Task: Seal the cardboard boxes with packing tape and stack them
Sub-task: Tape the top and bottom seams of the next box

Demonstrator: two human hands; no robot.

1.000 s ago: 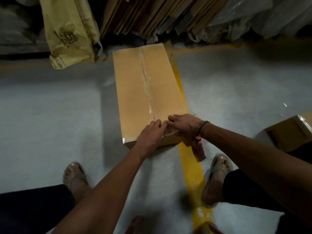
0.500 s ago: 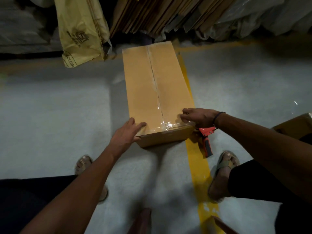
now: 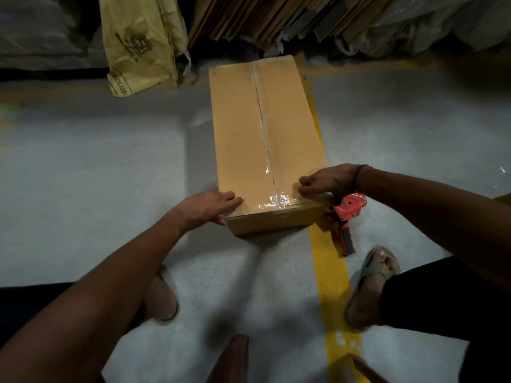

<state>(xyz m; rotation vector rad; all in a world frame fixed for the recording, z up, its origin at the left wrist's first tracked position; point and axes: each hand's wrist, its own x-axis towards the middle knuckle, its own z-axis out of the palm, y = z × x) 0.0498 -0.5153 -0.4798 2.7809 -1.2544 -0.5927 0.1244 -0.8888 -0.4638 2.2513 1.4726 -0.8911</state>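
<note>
Lengthwise, the taped box (image 3: 265,139) runs away from me; my flat left hand (image 3: 206,207) presses its near-left corner, my right hand (image 3: 329,181) pinches its near-right edge.

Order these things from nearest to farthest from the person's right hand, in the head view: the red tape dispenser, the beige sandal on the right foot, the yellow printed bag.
From the right hand:
1. The red tape dispenser, on the floor just below that hand, beside the box.
2. The beige sandal on the right foot, lower right, on the floor.
3. The yellow printed bag, at the upper left, by the far wall.
</note>
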